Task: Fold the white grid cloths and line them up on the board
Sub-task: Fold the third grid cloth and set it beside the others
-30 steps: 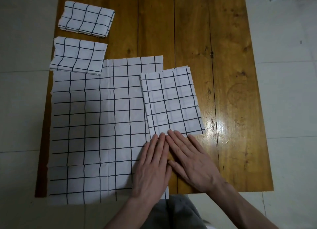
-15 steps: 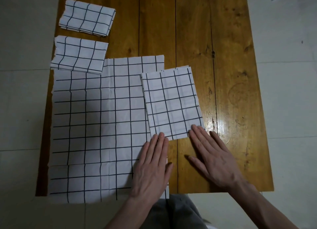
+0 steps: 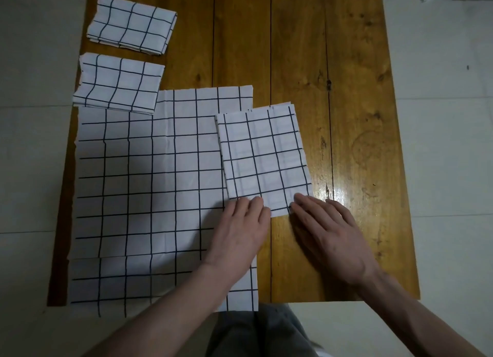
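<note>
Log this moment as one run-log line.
both hands at near edge of half-folded white grid cloth | two folded cloths lined up far-left

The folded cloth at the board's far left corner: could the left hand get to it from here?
Probably yes: the left hand has only flat cloth between it and the far folded cloth.

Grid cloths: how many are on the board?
4: two folded at far left, one half-folded at centre, one flat underneath. More could hide beneath.
</note>
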`<state>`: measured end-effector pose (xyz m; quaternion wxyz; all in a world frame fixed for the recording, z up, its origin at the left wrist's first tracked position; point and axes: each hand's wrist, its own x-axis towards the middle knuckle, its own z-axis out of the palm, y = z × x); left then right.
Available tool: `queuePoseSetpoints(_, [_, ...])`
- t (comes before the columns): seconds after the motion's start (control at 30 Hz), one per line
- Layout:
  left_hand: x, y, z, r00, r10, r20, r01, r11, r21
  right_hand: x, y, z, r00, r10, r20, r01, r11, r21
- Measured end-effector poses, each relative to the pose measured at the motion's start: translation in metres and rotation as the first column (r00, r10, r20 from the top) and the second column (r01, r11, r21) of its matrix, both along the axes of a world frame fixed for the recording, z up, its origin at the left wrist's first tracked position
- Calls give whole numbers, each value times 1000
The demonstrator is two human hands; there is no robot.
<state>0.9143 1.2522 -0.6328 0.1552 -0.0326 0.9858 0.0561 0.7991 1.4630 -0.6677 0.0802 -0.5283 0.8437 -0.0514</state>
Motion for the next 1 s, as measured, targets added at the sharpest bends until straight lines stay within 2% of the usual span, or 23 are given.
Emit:
queuePoseSetpoints(0.13, [-10,4,7,967,-249,57,254,961,-108,-13,-10,6,998,41,-37,-41,999,-18])
queuePoseSetpoints(0.17, [-12,3,8,962,-261,82,270,953,-137,-15,-12,7,997,50,-50,-51,998,-29])
queuePoseSetpoints(0.27, [-10,5,3,964,-265,28,266,951,-159,-20,-18,8,994,60,-94,-64,997,-41])
queuePoseSetpoints(0.43, [-5,-2,0,990,-119,-69,118,993,-25,-21,-20,10,995,45,-90,-48,998,-40])
queuePoseSetpoints(0.6, [11,-5,3,968,88,-233,-60,990,124,-12,-13,22,998,40,38,-35,992,-118])
queuePoseSetpoints(0.8, [30,-23,6,917,168,-362,-30,934,357,-6,9,35,988,50,146,-8,962,-274])
queuePoseSetpoints(0.93, [43,-24,6,905,132,-405,29,929,369,-12,19,32,978,-14,208,71,960,-271])
queuePoseSetpoints(1.0, [47,-24,4,894,105,-436,67,930,361,-16,20,27,973,3,229,57,966,-254])
